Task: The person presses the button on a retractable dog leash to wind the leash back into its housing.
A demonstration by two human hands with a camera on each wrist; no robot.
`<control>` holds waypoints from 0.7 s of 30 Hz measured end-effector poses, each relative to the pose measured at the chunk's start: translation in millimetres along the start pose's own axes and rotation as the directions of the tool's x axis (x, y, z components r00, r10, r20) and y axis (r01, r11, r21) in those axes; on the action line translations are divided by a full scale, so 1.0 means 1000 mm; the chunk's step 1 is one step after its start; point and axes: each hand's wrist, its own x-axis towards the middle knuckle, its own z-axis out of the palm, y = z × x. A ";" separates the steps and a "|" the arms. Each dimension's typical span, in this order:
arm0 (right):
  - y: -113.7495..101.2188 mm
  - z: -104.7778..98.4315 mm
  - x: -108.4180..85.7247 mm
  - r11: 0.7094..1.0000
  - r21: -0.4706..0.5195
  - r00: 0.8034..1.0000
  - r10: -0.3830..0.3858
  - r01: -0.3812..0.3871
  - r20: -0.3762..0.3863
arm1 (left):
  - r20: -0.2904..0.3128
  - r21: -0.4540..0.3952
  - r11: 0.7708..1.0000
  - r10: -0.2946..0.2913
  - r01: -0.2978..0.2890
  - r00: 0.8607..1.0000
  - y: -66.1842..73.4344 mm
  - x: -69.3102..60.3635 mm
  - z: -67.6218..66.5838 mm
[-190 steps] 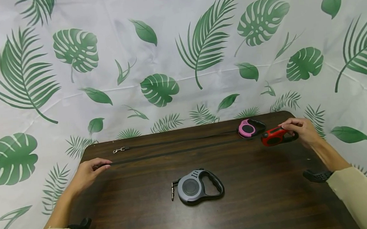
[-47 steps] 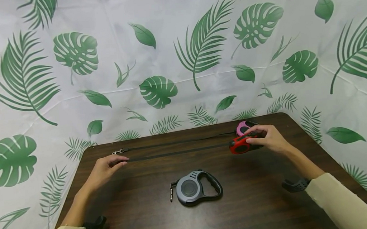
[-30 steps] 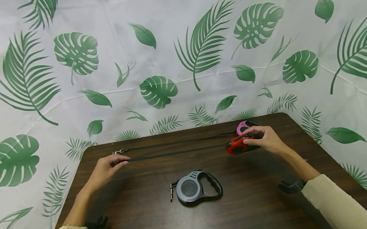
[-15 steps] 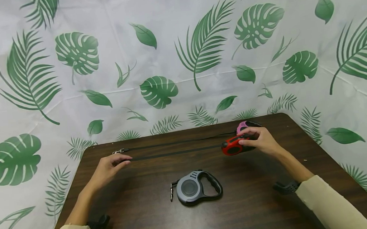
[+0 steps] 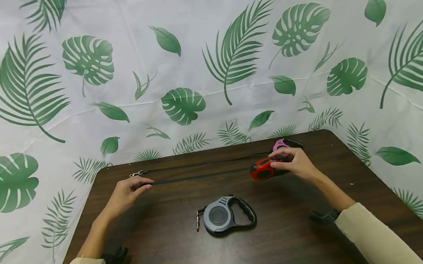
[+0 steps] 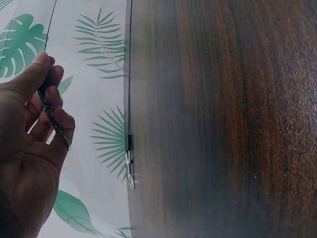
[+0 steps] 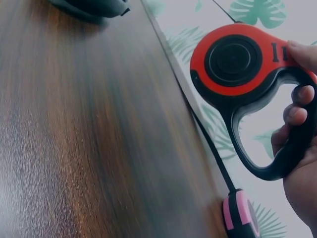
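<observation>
My right hand (image 5: 299, 165) grips the black handle of a red retractable dog leash (image 5: 261, 171), its fingers curled through the loop and the thumb by the button in the right wrist view. From the casing a black strap (image 5: 200, 176) runs taut, above the table, to my left hand (image 5: 124, 195). There, thumb and fingers pinch the strap's end. In the left wrist view its metal clip (image 6: 57, 126) lies against the curled fingers. A grey retractable leash (image 5: 218, 217) lies on the table between the hands, its strap wound in.
Along the back edge of the dark wood table (image 5: 280, 242) lies a pink retractable leash (image 5: 279, 144), partly behind the red one. Its strap is drawn out leftward, ending in a silver clip (image 5: 136, 173). A leaf-print cloth (image 5: 135, 63) hangs behind.
My right hand has carried the red leash leftward, and the left hand has shifted right. The strap between them is shorter. The grey and pink leashes stay put.
</observation>
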 end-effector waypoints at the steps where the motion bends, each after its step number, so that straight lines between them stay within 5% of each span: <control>1: 0.000 0.001 0.000 1.000 -0.001 1.000 -0.004 0.004 -0.003 | -0.002 0.004 1.000 0.006 -0.006 1.000 0.000 0.000 0.000; 21: -0.002 0.022 0.006 0.996 0.088 1.000 -0.013 0.014 -0.017 | 0.005 -0.020 1.000 -0.006 0.006 1.000 0.004 0.003 0.009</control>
